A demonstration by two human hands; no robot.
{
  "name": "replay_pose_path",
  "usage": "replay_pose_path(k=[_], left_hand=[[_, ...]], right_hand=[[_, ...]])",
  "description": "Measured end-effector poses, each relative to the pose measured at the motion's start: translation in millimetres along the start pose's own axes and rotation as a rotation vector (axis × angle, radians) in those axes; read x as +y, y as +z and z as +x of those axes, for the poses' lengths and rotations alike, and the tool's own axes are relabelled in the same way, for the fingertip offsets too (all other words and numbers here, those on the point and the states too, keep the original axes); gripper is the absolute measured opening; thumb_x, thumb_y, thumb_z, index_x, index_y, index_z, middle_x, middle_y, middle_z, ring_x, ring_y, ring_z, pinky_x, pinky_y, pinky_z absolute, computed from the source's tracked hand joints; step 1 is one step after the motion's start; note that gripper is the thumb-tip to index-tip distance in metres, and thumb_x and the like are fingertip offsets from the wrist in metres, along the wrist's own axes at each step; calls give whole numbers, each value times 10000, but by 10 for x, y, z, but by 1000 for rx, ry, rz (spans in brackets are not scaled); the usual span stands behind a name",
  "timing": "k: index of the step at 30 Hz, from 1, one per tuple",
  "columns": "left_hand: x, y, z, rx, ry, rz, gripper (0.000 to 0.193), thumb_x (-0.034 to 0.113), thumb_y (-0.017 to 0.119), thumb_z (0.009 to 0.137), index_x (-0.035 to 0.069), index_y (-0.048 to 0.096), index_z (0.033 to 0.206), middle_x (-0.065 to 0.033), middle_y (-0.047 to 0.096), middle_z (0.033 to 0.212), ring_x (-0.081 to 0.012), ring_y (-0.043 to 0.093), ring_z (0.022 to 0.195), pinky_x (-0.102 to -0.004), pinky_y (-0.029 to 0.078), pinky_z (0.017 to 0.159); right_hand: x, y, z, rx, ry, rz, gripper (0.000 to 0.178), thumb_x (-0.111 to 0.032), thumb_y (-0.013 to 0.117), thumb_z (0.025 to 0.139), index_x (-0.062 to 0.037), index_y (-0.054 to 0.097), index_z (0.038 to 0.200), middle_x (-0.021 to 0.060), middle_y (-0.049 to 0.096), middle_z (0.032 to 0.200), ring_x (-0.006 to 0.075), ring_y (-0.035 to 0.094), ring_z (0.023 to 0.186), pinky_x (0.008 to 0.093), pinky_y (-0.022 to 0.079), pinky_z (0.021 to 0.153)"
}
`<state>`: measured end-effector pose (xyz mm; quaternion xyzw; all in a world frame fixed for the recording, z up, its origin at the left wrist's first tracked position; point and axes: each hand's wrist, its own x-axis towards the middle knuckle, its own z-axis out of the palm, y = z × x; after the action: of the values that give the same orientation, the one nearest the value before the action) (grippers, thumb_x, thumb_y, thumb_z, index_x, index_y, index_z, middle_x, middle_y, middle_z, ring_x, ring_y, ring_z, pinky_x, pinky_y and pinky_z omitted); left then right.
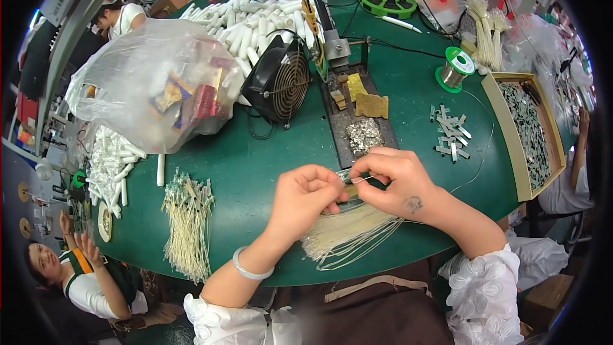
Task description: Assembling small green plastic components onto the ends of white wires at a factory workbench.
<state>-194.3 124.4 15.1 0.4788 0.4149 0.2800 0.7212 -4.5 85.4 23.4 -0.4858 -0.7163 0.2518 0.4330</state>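
Observation:
Both my hands meet at the middle of the green table, just before the front end of a dark soldering base. My left hand (306,195) is closed in a pinch at the fingertips, but what it grips is mostly hidden by the fingers. Between thumb and forefinger, my right hand (401,182) pinches a thin pale wire (363,179). Beneath the hands lies a spread bundle of cream wires (348,233). Farther left is a second bundle of wires (188,233), with small greenish strips at its far ends.
Beyond my hands, the soldering base (340,115) bears yellow sponges (371,106) and solder scraps (364,135). A black fan (281,82) and a plastic bag (153,83) stand left. Small strips (453,133), a solder spool (457,67) and a carton (492,99) lie right. White tubes (246,22) pile behind.

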Motion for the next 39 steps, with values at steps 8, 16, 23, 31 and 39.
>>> replay_pose_path(k=[8,16,23,31,39], left_hand=[[-2,-2,16,15,19,21,89,0,599,805,-43,583,881,-96,661,760,-91,614,616,-198,480,516],[-21,7,21,30,32,47,101,-3,606,789,-48,581,876,-94,657,758,-99,630,653,-204,488,518],[-9,19,13,14,15,55,96,-2,604,790,-44,581,874,-88,657,760,-99,633,662,-202,486,524],[-11,19,16,-7,6,35,83,-14,590,800,-41,579,877,-83,655,776,-105,639,686,-204,484,519],[-39,39,24,17,28,60,71,-10,593,796,-33,582,862,-66,653,750,-91,630,661,-197,469,498]], right_hand=[[0,22,15,-15,-33,-18,120,-11,664,701,-42,644,816,26,543,663,103,424,507,249,351,458],[0,30,21,20,-8,6,127,-19,671,705,-46,640,825,25,543,670,114,430,503,252,360,457],[45,45,12,-3,-93,-87,110,-35,673,708,-55,625,805,27,564,689,130,508,523,260,403,454],[51,47,25,-14,-101,-130,100,-54,657,702,-62,608,788,43,570,691,164,551,531,285,433,451],[51,50,29,-42,-89,-146,102,-51,656,697,-65,599,780,41,569,688,165,528,520,294,421,448]])
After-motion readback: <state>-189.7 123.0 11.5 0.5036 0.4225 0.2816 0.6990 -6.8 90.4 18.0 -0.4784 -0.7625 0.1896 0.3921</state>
